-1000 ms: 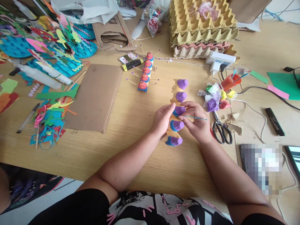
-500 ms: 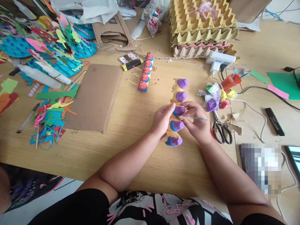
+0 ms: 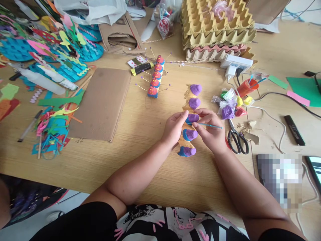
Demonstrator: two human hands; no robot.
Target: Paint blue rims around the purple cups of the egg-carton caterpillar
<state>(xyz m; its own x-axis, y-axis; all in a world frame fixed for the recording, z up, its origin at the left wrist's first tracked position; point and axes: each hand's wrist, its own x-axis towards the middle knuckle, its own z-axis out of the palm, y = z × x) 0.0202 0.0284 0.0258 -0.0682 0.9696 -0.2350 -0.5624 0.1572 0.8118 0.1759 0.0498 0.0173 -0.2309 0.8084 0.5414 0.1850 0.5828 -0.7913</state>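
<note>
A strip of egg carton lies lengthwise in front of me, its humps topped with purple clay. On the nearer humps, blue clay covers the left side. My left hand is closed on the strip's left edge by the middle hump, thumb on top. Between the thumb and fingers of my right hand is a thin blue clay modelling tool, its tip at the blue clay of the middle hump. Farther back stands an egg-carton caterpillar in red and blue, with purple-tipped sticks.
Scissors, bagged clay and an orange cup sit to the right. A power strip and stacked egg trays stand behind. On the left are a cardboard sheet, paper scraps and glue bottles.
The blue tool's tip has shifted slightly left over the middle hump. Both hands hold nearly the same places.
</note>
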